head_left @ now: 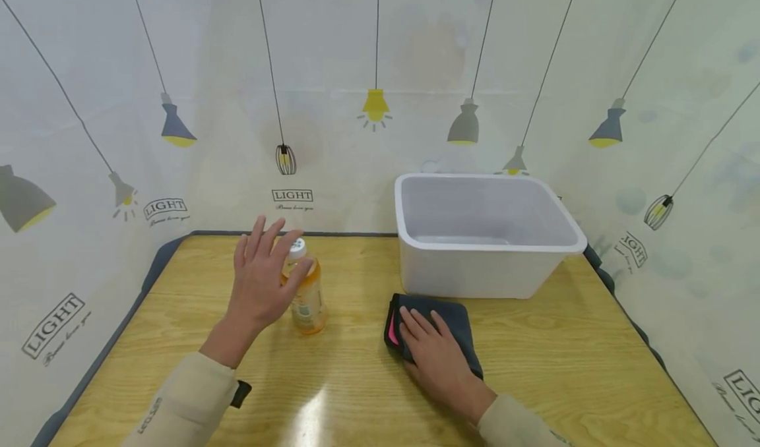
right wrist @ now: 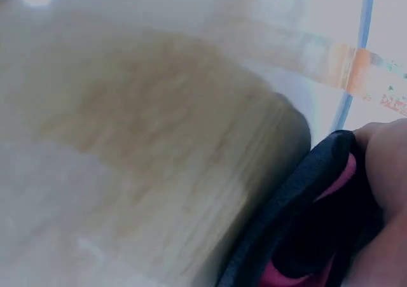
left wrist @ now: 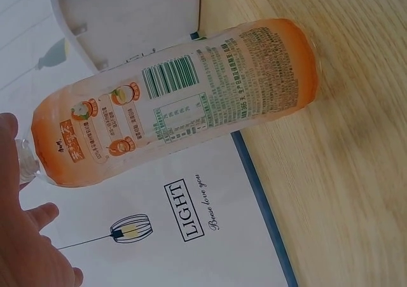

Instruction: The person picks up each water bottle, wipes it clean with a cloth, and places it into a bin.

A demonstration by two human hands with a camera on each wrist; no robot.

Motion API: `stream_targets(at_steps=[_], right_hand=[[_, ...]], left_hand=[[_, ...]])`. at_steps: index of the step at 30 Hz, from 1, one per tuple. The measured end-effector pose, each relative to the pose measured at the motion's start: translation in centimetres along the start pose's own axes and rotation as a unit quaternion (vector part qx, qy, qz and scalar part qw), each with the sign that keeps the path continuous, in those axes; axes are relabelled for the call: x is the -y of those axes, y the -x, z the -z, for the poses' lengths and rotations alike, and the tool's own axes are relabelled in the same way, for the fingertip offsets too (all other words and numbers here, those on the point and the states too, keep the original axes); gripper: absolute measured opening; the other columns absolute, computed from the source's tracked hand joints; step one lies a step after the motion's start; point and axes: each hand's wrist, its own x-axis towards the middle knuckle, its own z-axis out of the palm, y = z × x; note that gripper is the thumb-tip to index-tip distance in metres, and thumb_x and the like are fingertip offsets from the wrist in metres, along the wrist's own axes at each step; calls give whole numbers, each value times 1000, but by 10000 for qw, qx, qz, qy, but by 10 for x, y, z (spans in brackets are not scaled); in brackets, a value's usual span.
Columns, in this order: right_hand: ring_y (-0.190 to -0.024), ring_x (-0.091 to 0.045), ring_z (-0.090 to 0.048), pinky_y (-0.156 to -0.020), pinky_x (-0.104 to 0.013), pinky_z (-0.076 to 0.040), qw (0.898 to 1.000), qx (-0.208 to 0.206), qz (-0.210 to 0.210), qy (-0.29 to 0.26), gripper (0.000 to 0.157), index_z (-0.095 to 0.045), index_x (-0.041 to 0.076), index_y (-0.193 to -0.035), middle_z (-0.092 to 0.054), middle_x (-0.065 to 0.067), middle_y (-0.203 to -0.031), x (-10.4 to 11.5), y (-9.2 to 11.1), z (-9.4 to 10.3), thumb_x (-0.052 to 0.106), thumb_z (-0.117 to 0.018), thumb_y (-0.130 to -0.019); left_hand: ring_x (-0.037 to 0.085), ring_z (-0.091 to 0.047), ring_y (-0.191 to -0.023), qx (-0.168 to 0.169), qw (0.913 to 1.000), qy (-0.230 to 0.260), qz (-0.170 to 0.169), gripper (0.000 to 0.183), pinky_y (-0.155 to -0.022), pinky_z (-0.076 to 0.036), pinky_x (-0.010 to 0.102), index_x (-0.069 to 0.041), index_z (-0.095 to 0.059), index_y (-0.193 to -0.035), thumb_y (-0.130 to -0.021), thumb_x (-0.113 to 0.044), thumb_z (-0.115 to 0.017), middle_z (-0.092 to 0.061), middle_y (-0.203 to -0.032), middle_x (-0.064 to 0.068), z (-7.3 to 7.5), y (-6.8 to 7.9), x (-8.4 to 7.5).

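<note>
Orange bottle [head_left: 309, 308] by spread left hand [head_left: 264, 282]; right hand [head_left: 438, 360] flat on dark bundle [head_left: 463, 328] near bin [head_left: 469, 272]

Cream left sleeve [head_left: 185, 399], dark lettering [head_left: 150, 416], small black tab [head_left: 240, 394] alongside; cream right sleeve [head_left: 516, 424].

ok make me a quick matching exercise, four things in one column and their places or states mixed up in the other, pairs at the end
Things
1. juice-style drink bottle
2. rectangular plastic tub
3. dark folded fabric item
4. left hand

Places or states
a. pink showing at one edge, under the right hand
b. fingers spread near a white cap
c. white and open-topped, towards the back of the table
d. upright, orange-tinted, with a barcode on its label

Right pairs: 1-d, 2-c, 3-a, 4-b
</note>
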Motion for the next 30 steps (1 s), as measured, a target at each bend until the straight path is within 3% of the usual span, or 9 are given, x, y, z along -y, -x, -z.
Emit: stream_targets(at_steps=[5,10,14,17,21,25,30], right_hand=[[-145,-25,-36,-116,-52,-30,9973,199,-160,-689,63,-46,13,-146,-37,-7,-157,1,-2,-2,44,-61,-94],[-146,-28,-34,-114,-56,-31,9948,534,13,-868,74,-24,23,-156,-31,-10,-159,-2,-2,-3,48,-57,-95],[-146,-32,-33,-110,-62,-33,9910,565,609,-1054,77,-11,40,-156,-24,-10,-162,-7,1,1,41,-60,-95],[-150,-30,-25,-111,-64,-29,9822,800,1178,-1222,77,-8,44,-154,-15,-7,-165,-16,5,4,40,-58,-97],[-152,-27,-16,-115,-63,-21,9719,1058,1553,-1420,81,-8,39,-156,-11,-4,-166,-33,11,7,54,-57,-93],[-151,-31,-21,-115,-63,-21,9743,723,1711,-1275,79,-15,32,-157,-17,-8,-164,-43,19,3,58,-53,-93],[-151,-35,-17,-114,-67,-13,9766,636,1338,-1562,77,-15,29,-157,-13,-11,-165,-36,20,-10,61,-46,-95]], left_hand=[[34,-11,-151,-25,10000,-22,-25,49,-116,-10,62,-20,-48,-138,-97,-46,-53,-36,-154,12,-1,0,1],[33,-11,-152,-28,10000,-24,-43,50,-116,-10,62,-20,-47,-139,-97,-46,-52,-36,-154,11,-3,0,2],[34,-11,-152,3,10000,-32,-27,51,-116,-10,62,-20,-47,-139,-97,-46,-53,-35,-155,11,-3,1,2],[34,-11,-151,11,10000,-22,-30,51,-116,-10,62,-19,-47,-140,-97,-46,-53,-35,-155,12,-2,1,1],[34,-11,-151,26,10000,-5,-33,51,-116,-10,62,-19,-47,-140,-97,-46,-52,-35,-155,12,-2,1,1],[34,-11,-151,56,10000,34,-29,51,-116,-10,63,-18,-46,-140,-97,-46,-52,-35,-155,12,-2,1,0],[34,-10,-152,84,9999,55,-14,52,-116,-8,62,-18,-46,-141,-97,-45,-52,-34,-155,12,-2,0,-1]])
